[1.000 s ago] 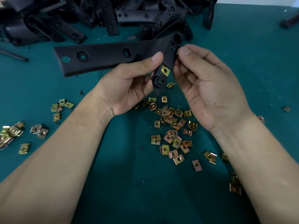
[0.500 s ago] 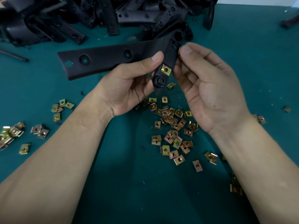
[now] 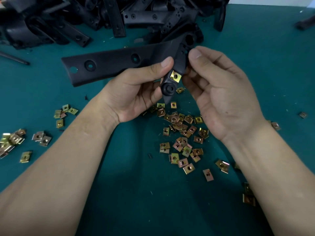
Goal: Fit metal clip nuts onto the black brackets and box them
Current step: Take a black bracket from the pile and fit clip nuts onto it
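Centrally, left hand gripping black bracket, right hand pinching it beside fitted clip nut — loose nuts on table

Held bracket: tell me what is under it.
Under the bracket, near its lower tip, loose clip nuts lie scattered on the green table. A fitted clip nut sits on its face. The left hand and right hand hide whatever lies beneath them.

A heap of brackets lies along the worktop's far edge, toward its far-left corner. Before it, the left hand and right hand hold one bracket above the middle, with a clip nut on its near end. Loose clip nuts lie beneath the hands, and a smaller cluster lies at the left edge.
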Tool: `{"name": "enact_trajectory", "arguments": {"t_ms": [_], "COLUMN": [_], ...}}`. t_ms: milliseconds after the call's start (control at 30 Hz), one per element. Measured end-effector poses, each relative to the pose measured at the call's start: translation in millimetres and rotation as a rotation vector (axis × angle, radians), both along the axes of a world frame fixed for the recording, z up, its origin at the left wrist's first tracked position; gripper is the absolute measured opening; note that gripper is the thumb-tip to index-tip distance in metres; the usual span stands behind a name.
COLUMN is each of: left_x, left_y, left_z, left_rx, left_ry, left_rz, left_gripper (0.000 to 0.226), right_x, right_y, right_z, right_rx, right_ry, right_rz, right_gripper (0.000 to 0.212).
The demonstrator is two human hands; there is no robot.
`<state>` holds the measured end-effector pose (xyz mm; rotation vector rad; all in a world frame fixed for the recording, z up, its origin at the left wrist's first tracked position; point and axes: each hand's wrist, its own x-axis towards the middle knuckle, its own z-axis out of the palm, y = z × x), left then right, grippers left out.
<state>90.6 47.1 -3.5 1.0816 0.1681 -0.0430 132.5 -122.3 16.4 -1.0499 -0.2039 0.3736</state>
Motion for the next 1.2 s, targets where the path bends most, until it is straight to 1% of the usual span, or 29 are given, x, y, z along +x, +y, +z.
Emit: {"name": "enact_trajectory", "arguments": {"t_ms": [133,167,333,467,533,567,633,700,800,900,1000,1067,1133,1200], "left_x": [-2,-2,-1,-2,-1,0,-2,-1,1,2,0,-1,-3,-3], "left_y": [1,4,8,7,3,0,-6,-8,-4,0,1,-1,-4,-6], "left_z": [2,1,-5,-3,-3,-3,-1,1,-2,-6,-5,-3,0,5], "left_rx": [0.036,0.030,-0.003,0.053,0.067,0.050,-0.013,-0.034,-0.032,0.010,0.057,0.057,0.017,-0.028], "left_ry": [0.007,0.010,-0.022,-0.031,-0.030,-0.024,-0.023,-0.017,0.007,0.007,0.025,0.036,0.020,0.000], "left_rz": [-0.013,-0.045,-0.157,-0.202,-0.147,-0.096,-0.004,0.033,0.023,-0.020,-0.040,-0.014,0.054,0.122], "left_gripper": [0.092,0.094,0.055,0.039,0.035,0.034,0.041,0.044,0.039,0.022,0.020,0.027,0.040,0.051], "right_x": [1,1,-4,-5,-4,-4,-4,-3,-2,-3,-5,-5,-6,-6], "right_y": [-3,-3,-2,0,1,1,2,1,-1,0,3,4,4,4], "right_z": [2,3,4,3,3,3,3,3,2,0,-3,-3,-2,-1], "right_rx": [-0.021,-0.022,-0.028,-0.082,-0.103,-0.104,-0.079,-0.048,-0.043,-0.089,-0.129,-0.146,-0.119,-0.067], "right_ry": [0.004,0.001,-0.023,-0.045,-0.037,-0.030,0.003,0.054,0.087,0.078,0.053,0.034,0.028,0.016], "right_rz": [0.041,0.057,0.090,0.052,0.037,0.037,0.068,0.102,0.126,0.133,0.081,0.060,0.099,0.166], "right_gripper": [0.013,0.013,0.014,0.019,0.020,0.018,0.012,0.013,0.015,0.017,0.017,0.016,0.015,0.022]}}
